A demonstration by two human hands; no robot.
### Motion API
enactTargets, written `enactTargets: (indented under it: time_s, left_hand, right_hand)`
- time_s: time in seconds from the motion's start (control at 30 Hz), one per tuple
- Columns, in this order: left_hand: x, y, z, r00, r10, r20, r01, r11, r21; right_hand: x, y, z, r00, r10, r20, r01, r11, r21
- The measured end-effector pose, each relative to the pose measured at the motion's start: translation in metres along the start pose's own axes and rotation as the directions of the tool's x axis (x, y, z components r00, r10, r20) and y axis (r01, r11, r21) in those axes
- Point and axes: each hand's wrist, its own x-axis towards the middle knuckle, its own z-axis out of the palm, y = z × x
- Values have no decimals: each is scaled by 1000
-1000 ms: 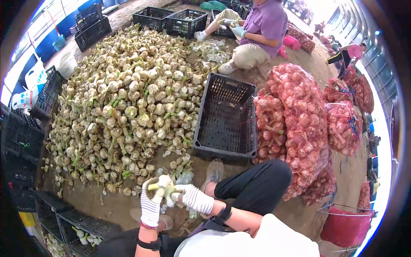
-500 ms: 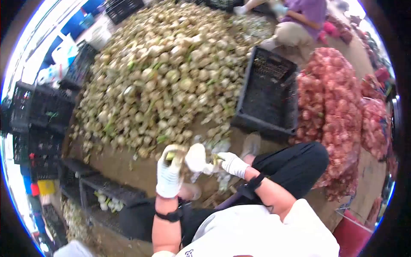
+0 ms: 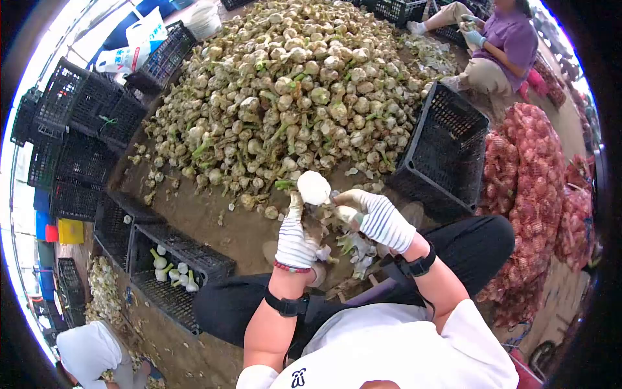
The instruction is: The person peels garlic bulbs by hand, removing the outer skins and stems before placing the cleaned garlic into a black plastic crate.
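Observation:
A clean white garlic bulb (image 3: 313, 188) stands up out of my left hand (image 3: 295, 241), whose gloved fingers are closed around its lower part. My right hand (image 3: 383, 220), in a striped glove, is closed just right of the bulb, its fingertips pinching at loose garlic skin (image 3: 319, 212) below it. Part of that skin is hidden by the fingers. Peeled skins and leaves (image 3: 359, 249) lie on the ground under my hands. In front of me rises a big heap of unpeeled garlic (image 3: 285, 97).
A black crate (image 3: 431, 172) stands right of the heap, beside filled red net sacks (image 3: 534, 188). At my left, another crate (image 3: 181, 246) holds several white bulbs (image 3: 175, 275). Stacked crates (image 3: 84, 155) stand farther left. Co-workers sit at upper right (image 3: 508, 48) and lower left (image 3: 91, 353).
The view has shifted, bringing the left crates and a lower-left co-worker further into sight. My hands have drawn closer together, and the right one has moved up against the bulb.

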Motion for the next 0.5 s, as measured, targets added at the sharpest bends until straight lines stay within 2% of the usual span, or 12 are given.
enactTargets:
  time_s: [0.03,0.1,0.13,0.17,0.2,0.23,0.3,0.33,0.37,0.43,0.47,0.5]
  left_hand:
    - [-8,3,4,1000,-8,-21,9,999,39]
    - [1,2,-15,998,57,33,-59,996,66]
    - [1,2,-16,998,57,33,-59,996,60]
    - [0,3,-17,991,129,27,-132,983,131]
    - [-1,5,-19,979,203,22,-203,958,203]
    - [1,6,-24,979,204,13,-203,958,204]
    - [7,6,-38,965,261,-1,-259,955,142]
    - [1,10,-38,977,208,-41,-202,973,109]
    - [-5,15,-33,977,209,-46,-203,973,109]
    - [-14,20,-23,994,70,-83,-60,990,128]
    - [-11,17,-25,992,87,-96,-72,987,147]
    - [-11,15,-27,992,75,-102,-60,988,143]
  right_hand:
    - [1,-12,10,1000,12,9,-11,1000,-21]
    - [8,-20,27,999,40,-37,-42,998,-56]
    - [13,-18,31,993,102,-60,-104,994,-33]
    - [16,-18,34,983,165,-82,-166,986,-7]
    - [11,-20,35,979,190,-77,-174,969,175]
    - [7,-29,32,986,149,-69,-127,958,259]
    - [9,-29,21,984,93,-153,-29,927,375]
    - [11,-20,17,981,94,-172,-14,908,419]
    - [16,-8,11,988,26,-154,34,925,378]
    - [20,5,24,995,14,-100,0,990,141]
    - [20,6,44,983,-86,-162,103,989,102]
    - [17,1,52,967,-192,-165,177,979,-100]
